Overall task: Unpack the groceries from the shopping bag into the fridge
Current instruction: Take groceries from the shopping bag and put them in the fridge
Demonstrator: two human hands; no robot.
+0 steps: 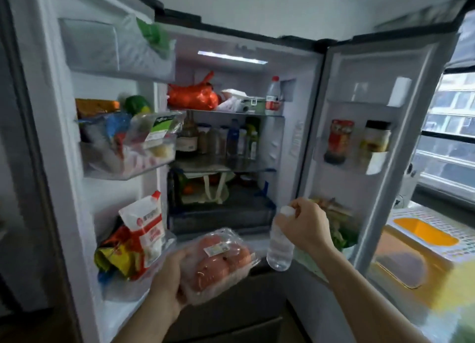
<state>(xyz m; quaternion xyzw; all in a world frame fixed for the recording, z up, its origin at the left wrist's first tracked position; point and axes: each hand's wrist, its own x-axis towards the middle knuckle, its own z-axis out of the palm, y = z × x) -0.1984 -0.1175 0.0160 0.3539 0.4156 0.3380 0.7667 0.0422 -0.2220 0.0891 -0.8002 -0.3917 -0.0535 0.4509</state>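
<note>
Two hands: one bottle [279, 245], one tomato pack [218, 260]

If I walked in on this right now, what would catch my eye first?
Probably the two hands in front of the wide-open fridge: the left hand holds a clear box of tomatoes low in the middle, and the right hand grips a water bottle by its neck beside it. After that, the bright orange bag on the top shelf and the crammed left door racks stand out.
</note>
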